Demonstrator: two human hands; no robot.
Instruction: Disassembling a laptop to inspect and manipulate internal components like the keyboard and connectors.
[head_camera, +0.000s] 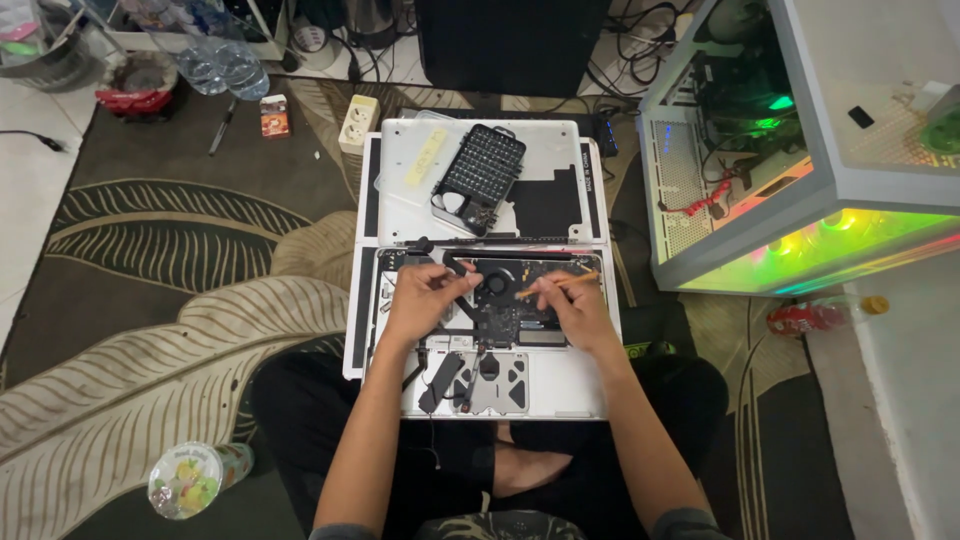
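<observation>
The rug (150, 250) to the left of the laptop (500, 390) is bare and wide. A big lit computer case (800, 190) blocks the right side. A bit tray (482, 172) sits on the lid (540, 150) behind.

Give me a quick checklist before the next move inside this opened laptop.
1. Left hand placed on the work: ok, its fingers pinch a black strip over the laptop's internals.
2. Right hand has a tool: ok, it holds a thin orange stick pointing toward the fan area.
3. Removed bottom cover out of the way: ok, it lies behind the laptop.
4. Bit set within sight: ok, it rests on that cover.
5. Loose screws accounted for: cannot tell, too small to see.
6. Bottle apart from the laptop: ok, it lies on the floor to the right.
</observation>
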